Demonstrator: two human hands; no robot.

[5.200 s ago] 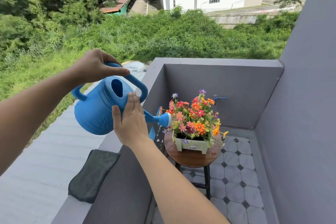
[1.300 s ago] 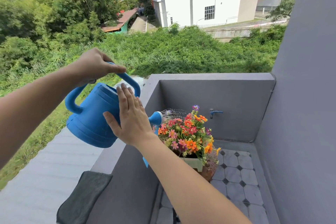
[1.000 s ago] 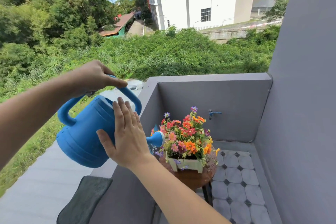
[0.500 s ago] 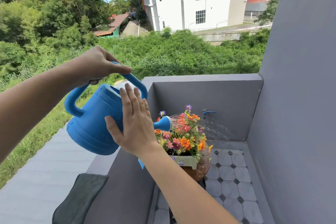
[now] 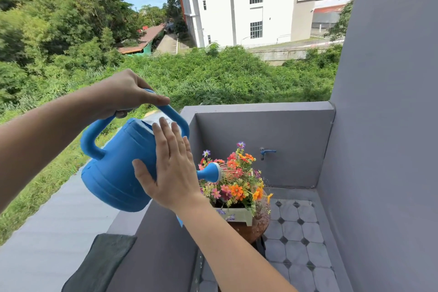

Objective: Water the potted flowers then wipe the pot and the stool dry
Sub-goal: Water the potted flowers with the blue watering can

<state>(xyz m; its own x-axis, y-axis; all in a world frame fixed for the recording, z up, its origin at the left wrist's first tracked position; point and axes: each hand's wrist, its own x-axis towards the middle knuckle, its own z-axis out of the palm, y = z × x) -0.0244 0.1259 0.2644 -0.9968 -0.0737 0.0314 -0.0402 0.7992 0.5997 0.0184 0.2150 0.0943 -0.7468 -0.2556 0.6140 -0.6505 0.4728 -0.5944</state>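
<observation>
A blue watering can (image 5: 113, 173) hangs tilted over the ledge, its rose (image 5: 213, 172) spraying fine streams onto the colourful flowers (image 5: 237, 178). My left hand (image 5: 123, 92) grips the can's top handle. My right hand (image 5: 170, 168) lies flat against the can's side with fingers spread. The flowers stand in a pale green pot (image 5: 239, 215) on a round brown stool (image 5: 253, 227), whose wet top shows droplets. A dark grey cloth (image 5: 99, 265) lies on the ledge at lower left.
Grey parapet walls (image 5: 260, 147) enclose a small tiled corner (image 5: 296, 234), with a blue tap (image 5: 266, 152) on the back wall. A tall grey wall (image 5: 384, 149) stands on the right. Beyond the ledge are a grey roof, greenery and a white building.
The can stays tilted at the flowers while the view has drifted slightly. The spray now falls on the blooms rather than past them toward the back wall.
</observation>
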